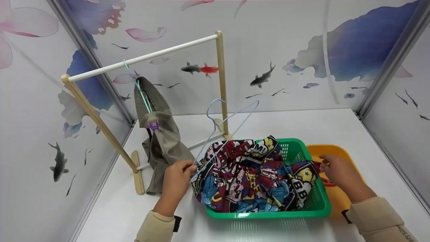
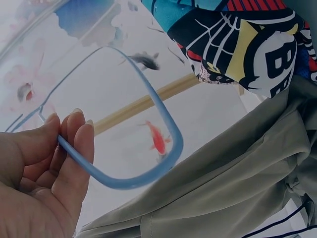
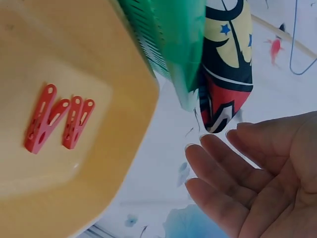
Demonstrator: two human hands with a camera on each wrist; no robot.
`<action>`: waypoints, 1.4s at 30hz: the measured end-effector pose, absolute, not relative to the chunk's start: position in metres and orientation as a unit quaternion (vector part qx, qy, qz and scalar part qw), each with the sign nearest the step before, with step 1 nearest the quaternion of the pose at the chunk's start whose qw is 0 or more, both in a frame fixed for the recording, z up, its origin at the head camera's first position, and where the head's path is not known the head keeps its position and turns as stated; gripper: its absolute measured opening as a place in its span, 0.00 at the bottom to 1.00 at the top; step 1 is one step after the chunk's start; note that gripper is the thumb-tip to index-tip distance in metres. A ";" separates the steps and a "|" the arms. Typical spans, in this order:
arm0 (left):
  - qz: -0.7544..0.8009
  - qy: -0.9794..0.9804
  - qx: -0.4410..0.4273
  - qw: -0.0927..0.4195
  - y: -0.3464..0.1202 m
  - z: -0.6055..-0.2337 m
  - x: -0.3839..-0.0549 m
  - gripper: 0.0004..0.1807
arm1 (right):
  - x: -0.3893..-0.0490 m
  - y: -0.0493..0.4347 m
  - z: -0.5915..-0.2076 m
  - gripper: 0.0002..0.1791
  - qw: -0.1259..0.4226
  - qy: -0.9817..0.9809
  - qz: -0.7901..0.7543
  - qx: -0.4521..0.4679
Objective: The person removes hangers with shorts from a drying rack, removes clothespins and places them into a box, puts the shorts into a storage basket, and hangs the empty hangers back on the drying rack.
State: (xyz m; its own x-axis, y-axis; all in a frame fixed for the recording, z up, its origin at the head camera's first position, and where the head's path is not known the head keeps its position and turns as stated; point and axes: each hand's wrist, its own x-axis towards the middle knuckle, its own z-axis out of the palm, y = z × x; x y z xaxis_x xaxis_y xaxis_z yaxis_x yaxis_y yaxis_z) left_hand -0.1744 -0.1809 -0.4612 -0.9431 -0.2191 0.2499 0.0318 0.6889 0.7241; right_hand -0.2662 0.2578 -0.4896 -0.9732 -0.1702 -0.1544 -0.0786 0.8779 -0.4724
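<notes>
A white table (image 1: 268, 124) with fish-printed walls carries a wooden rack (image 1: 141, 60) at the back left. From its white rail hangs a khaki garment (image 1: 161, 144) on a pale green hanger, with a purple clip at its neck.

Right of the rack, at the front, sits a green basket (image 1: 302, 208). A comic-print cloth (image 1: 248, 174) is heaped in it and spills over the left and right rims. Its lettering reads "BB" on a black-and-white patch near the right rim, and "M!" in a yellow burst at the back; the rest of the writing is too crumpled to read. In the left wrist view a large "B" shows on the same cloth.

Just behind the basket's right side lies a yellow tray (image 1: 331, 151), touching it. Two red pegs (image 3: 57, 124) lie side by side on its floor.

A light blue hanger (image 1: 218, 117) leans up from the cloth's left edge, hook uppermost. The left hand (image 1: 176, 178) pinches its wire between thumb and curled fingers (image 2: 74, 134), just beside the khaki garment.

The right hand (image 1: 339, 171) hovers over the tray at the cloth's right corner, fingers straight and loosely spread, holding nothing.
</notes>
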 end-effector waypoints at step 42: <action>-0.605 -0.775 0.112 0.143 -0.175 -0.449 -0.145 0.08 | -0.251 0.268 -0.514 0.21 0.167 0.943 -0.274 -0.083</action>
State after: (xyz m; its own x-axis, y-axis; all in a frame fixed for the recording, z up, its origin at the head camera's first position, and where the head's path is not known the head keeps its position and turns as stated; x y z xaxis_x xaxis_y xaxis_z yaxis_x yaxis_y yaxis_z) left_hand -0.1452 -0.1749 -0.4487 -0.9338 -0.3469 0.0872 0.0001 0.2435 0.9699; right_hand -0.2505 0.2677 -0.5138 -0.9301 -0.2490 -0.2702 -0.0651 0.8355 -0.5456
